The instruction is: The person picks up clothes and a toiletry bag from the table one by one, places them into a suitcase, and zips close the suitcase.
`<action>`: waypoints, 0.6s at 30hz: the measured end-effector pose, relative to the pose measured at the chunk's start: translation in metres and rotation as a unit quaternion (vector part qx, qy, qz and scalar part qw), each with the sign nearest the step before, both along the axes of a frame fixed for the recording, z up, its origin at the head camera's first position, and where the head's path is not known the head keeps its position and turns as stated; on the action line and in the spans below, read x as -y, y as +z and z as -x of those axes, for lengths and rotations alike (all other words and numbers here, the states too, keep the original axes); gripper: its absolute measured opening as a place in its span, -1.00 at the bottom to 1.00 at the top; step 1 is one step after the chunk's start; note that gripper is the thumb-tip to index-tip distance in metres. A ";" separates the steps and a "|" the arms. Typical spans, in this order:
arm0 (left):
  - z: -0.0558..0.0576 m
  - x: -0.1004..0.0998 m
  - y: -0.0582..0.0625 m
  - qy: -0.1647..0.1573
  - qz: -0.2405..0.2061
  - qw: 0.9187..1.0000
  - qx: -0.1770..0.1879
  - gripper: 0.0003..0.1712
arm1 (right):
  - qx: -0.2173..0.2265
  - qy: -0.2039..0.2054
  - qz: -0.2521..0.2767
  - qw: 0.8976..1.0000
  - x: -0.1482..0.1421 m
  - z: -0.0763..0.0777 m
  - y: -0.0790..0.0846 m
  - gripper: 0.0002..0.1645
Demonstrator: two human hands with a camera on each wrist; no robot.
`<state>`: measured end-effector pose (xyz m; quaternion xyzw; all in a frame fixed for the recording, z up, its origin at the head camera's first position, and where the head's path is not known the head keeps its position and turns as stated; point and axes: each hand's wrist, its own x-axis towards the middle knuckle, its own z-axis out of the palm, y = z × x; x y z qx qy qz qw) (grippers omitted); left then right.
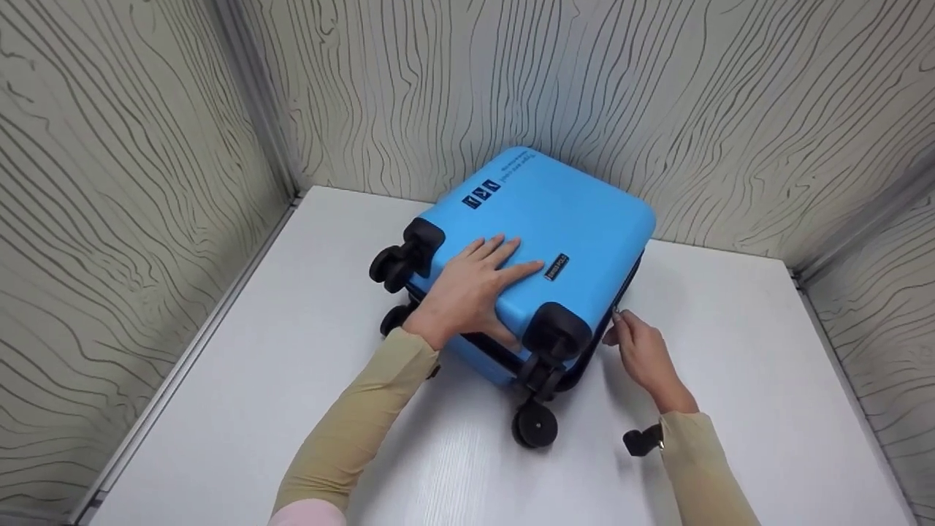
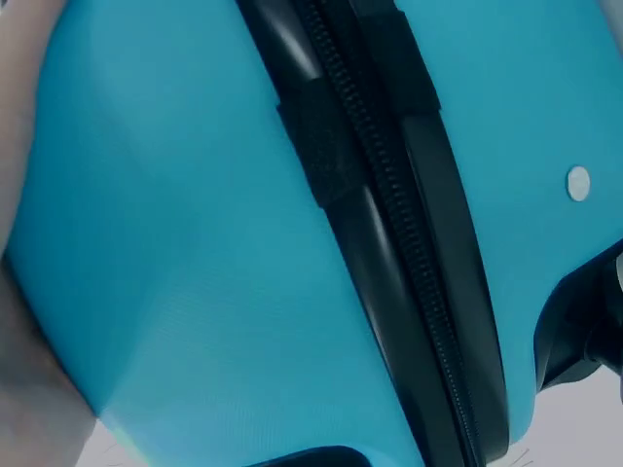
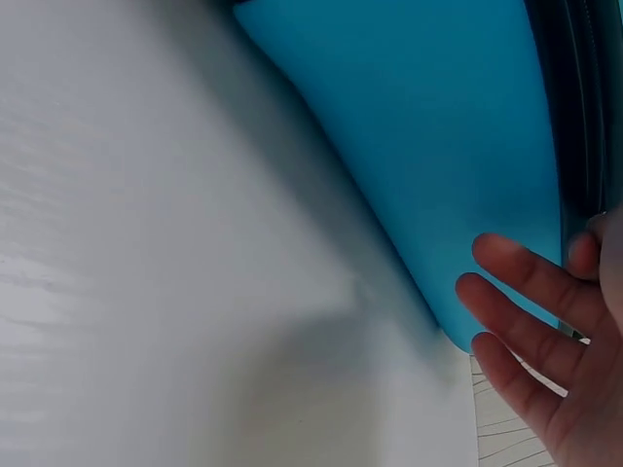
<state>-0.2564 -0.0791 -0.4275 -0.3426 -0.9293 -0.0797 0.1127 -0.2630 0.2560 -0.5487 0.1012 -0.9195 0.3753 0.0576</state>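
Note:
A light blue hard-shell suitcase [image 1: 577, 212] lies on its side on the white table, its black wheels towards the person. Spread over the top shell near the wheel end, the left hand [image 1: 467, 288] presses down with fingers fanned and thumb over the edge. At the right side seam, the right hand [image 1: 643, 354] pinches a small zipper pull [image 1: 616, 310] between thumb and index finger, mostly hidden by them. Its other fingers [image 3: 526, 336] extend loosely in the right wrist view. The black zipper [image 2: 389, 195] runs closed along the wheel end in the left wrist view.
The white table [image 1: 292, 351] meets wood-grain panels [image 1: 453, 95] behind and at both sides. A black caster wheel [image 1: 535, 425] juts towards the front. Black wrist-worn devices, one at the right cuff [image 1: 643, 440], are strapped to the arms.

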 end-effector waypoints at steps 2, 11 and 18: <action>0.000 0.000 0.001 0.000 0.002 1.000 -0.003 0.39 | -0.006 0.003 -0.012 1.000 0.000 -0.003 0.001 -0.54; -0.001 -0.001 0.003 0.000 -0.006 1.000 0.010 0.37 | -0.010 0.024 -0.034 0.999 0.004 -0.019 0.006 -0.57; -0.001 -0.002 0.003 0.003 -0.008 1.000 0.021 0.37 | -0.024 0.036 -0.045 0.998 0.008 -0.033 0.007 -0.61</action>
